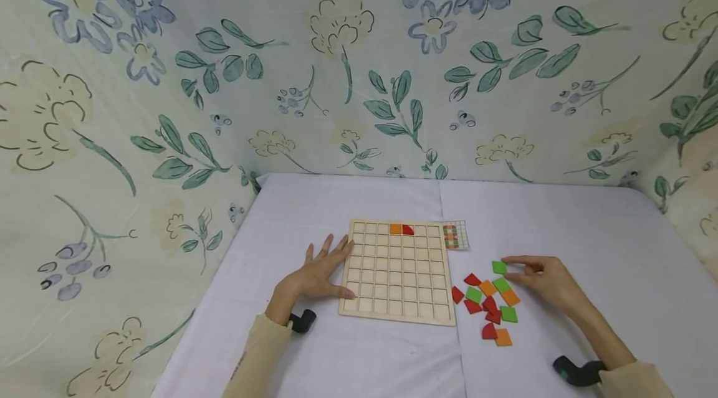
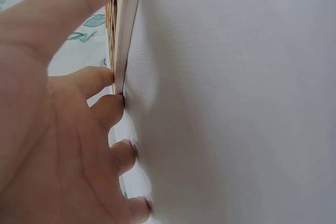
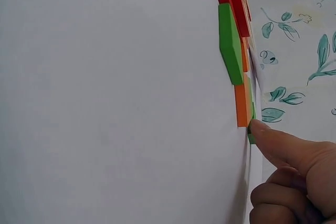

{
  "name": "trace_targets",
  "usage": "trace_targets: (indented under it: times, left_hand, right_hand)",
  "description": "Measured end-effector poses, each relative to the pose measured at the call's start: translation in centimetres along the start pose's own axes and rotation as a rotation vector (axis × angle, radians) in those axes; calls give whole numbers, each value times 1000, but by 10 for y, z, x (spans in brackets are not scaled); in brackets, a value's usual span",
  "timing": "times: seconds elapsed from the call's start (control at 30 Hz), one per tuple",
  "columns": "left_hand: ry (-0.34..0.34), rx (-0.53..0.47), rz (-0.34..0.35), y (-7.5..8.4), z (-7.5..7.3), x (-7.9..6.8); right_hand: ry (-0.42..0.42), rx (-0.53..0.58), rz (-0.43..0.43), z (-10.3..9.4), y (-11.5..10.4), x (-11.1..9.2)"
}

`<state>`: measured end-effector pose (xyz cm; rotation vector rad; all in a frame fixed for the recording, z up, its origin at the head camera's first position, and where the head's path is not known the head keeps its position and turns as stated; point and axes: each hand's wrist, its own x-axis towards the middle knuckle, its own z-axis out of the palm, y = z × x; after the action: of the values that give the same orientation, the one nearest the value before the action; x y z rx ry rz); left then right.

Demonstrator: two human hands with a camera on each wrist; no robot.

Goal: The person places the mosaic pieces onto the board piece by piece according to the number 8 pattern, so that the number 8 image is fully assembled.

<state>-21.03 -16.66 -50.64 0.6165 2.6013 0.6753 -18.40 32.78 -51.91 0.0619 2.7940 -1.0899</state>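
Note:
A wooden grid board [image 1: 388, 273] lies on the white-covered table, with an orange square tile [image 1: 396, 229] and a red quarter-round tile [image 1: 408, 230] in its top row. My left hand [image 1: 316, 276] rests with spread fingers along the board's left edge, thumb at the lower corner. In the left wrist view, fingertips [image 2: 110, 109] touch the board's side and the cloth. To the right of the board, my right hand [image 1: 546, 279] pinches a green square tile [image 1: 498, 268] between thumb and index finger; its other fingers are curled.
Below the pinched tile lies a loose cluster of red, orange and green tiles [image 1: 508, 314], some overlapping. A printed pattern card [image 1: 460, 235] sticks out from the board's upper right edge. A floral curtain [image 1: 359, 74] hangs behind the table.

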Motion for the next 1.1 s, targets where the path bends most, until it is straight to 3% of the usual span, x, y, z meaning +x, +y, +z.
trace_targets:
  times: [0.37, 0.73, 1.1]
  left_hand:
    - [-1, 6, -5, 0, -2, 0]
    - [6, 9, -7, -1, -2, 0]
    - [-2, 13, -3, 0, 0, 1]
  right_hand:
    - [-24, -22, -45, 2, -9, 1]
    - [-185, 11, -36, 22, -34, 9]
    - [-181, 15, -80, 29, -47, 9]
